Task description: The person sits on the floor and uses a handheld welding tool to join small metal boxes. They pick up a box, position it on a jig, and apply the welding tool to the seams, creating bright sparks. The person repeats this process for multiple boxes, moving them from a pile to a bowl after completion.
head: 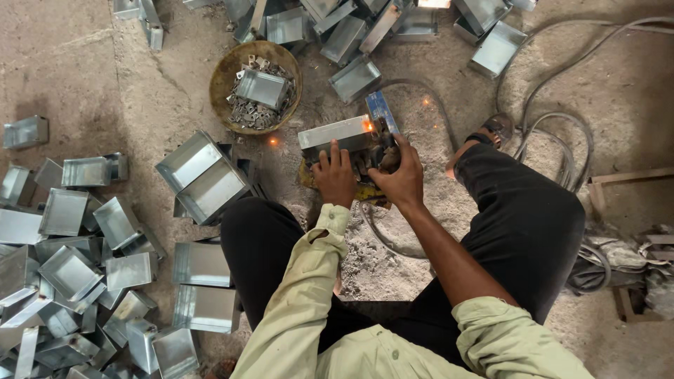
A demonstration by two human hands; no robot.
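the person sat on the dusty floor [84,63] with knees apart, both hands working at a small machine between the legs. the left hand [334,177] lay flat on top of a grey sheet-metal box [335,132], fingers together and pressing down, its grip not closed around anything. the box rested on its side at the machine, touching a bright orange spark [366,125] at its right end. the right hand [400,175] had its grip curled around a dark part of the machine [372,158], just beside a blue-grey block [382,111] that stood over the spark; what exactly the fingers pinched could not be told. more small sparks lay on the ground near the box. a round, rusty bowl [223,74] of small metal pieces, with one box sitting in it, stood just beyond to the left. many similar metal boxes [77,281] lay heaped on the left and along the top. grey cables [562,133] curved over the floor on the right.
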